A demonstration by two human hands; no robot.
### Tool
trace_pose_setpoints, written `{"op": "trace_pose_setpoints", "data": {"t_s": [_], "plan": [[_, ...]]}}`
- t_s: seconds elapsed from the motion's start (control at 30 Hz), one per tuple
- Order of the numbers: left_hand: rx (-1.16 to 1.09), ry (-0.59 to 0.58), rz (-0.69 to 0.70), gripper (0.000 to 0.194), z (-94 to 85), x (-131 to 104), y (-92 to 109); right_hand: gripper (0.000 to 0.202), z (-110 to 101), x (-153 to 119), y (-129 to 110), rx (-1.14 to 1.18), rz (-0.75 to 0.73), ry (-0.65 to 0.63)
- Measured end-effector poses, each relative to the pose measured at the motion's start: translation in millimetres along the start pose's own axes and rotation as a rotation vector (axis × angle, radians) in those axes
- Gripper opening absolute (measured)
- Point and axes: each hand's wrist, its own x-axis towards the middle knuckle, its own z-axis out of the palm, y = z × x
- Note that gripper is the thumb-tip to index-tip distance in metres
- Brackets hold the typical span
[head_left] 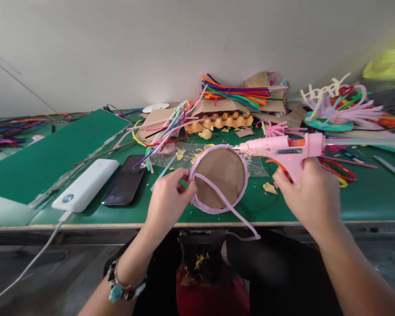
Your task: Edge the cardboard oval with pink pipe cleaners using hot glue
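Note:
My left hand (174, 193) pinches the left rim of a round cardboard disc (213, 175), whose edge is wrapped in light purple pipe cleaner. A loose length of that pipe cleaner (232, 207) runs from my fingers across the disc and hangs past the table edge. My right hand (311, 193) grips the handle of a pink hot glue gun (283, 149), with a finger near its orange trigger. The gun's nozzle is at the disc's upper right rim; whether it touches I cannot tell. A clear glue stick (362, 141) sticks out of the gun's back.
A white power bank (85, 184) with a cable and a black phone (125, 180) lie at left. Behind the disc are loose pipe cleaners (174, 127), an egg carton (220, 120) and a bundle of coloured pipe cleaners (237, 93). Yellowish scraps (270, 188) dot the green table (365, 197).

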Motion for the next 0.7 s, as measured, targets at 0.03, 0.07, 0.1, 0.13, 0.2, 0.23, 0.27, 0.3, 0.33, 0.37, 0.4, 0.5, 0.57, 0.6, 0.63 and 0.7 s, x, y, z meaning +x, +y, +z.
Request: {"op": "trace_pose_setpoints", "data": {"t_s": [0.03, 0.07, 0.1, 0.13, 0.2, 0.23, 0.27, 0.3, 0.33, 0.37, 0.4, 0.5, 0.57, 0.6, 0.63, 0.7], "plan": [[0.004, -0.002, 0.001, 0.007, -0.2, 0.0, 0.1, 0.010, -0.2, -0.1, 0.1, -0.002, 0.000, -0.004], [0.009, -0.004, 0.002, 0.007, -0.3, 0.0, 0.2, 0.010, -0.3, -0.2, 0.3, -0.005, -0.002, -0.009], [0.015, -0.004, 0.001, 0.007, -0.4, 0.0, 0.3, 0.010, -0.4, -0.3, 0.5, -0.009, -0.005, -0.012], [0.021, -0.003, -0.001, 0.007, -0.5, 0.0, 0.4, 0.010, -0.5, -0.5, 0.7, -0.015, -0.007, -0.014], [0.030, 0.001, -0.007, 0.007, -0.6, 0.2, 0.5, 0.011, -0.4, -0.7, 1.4, -0.024, -0.009, -0.015], [0.031, 0.004, -0.011, 0.007, -0.6, 0.4, 0.5, 0.012, -0.3, -0.8, 1.7, -0.028, -0.008, -0.014], [0.030, 0.004, -0.015, 0.007, -0.6, 0.5, 0.4, 0.013, -0.2, -0.8, 2.0, -0.033, -0.007, -0.015], [0.028, 0.005, -0.019, 0.007, -0.7, 0.8, 0.3, 0.013, -0.1, -0.6, 2.3, -0.036, -0.005, -0.018], [0.027, 0.007, -0.023, 0.007, -0.8, 1.0, 0.1, 0.014, -0.1, -0.5, 2.6, -0.038, -0.002, -0.022], [0.024, 0.009, -0.026, 0.007, -1.0, 1.2, -0.2, 0.016, 0.0, -0.3, 2.9, -0.040, 0.002, -0.027], [0.022, 0.010, -0.027, 0.007, -1.3, 1.5, -0.5, 0.017, 0.1, -0.1, 3.1, -0.042, 0.005, -0.029], [0.019, 0.008, -0.026, 0.007, -2.2, 2.4, -1.4, 0.021, 0.5, 0.2, 3.8, -0.048, 0.001, -0.039], [0.015, 0.005, -0.025, 0.007, -2.8, 3.0, -1.7, 0.023, 0.9, 0.2, 4.4, -0.055, -0.010, -0.054], [0.014, 0.007, -0.022, 0.007, -3.1, 3.2, -1.8, 0.023, 1.1, 0.2, 4.9, -0.061, -0.015, -0.064], [0.014, 0.011, -0.018, 0.007, -3.3, 3.4, -1.8, 0.023, 1.2, 0.1, 5.5, -0.069, -0.019, -0.076], [0.020, 0.018, -0.010, 0.007, -4.0, 3.6, -1.8, 0.022, 1.2, -0.2, 7.4, -0.097, -0.026, -0.105]]}}
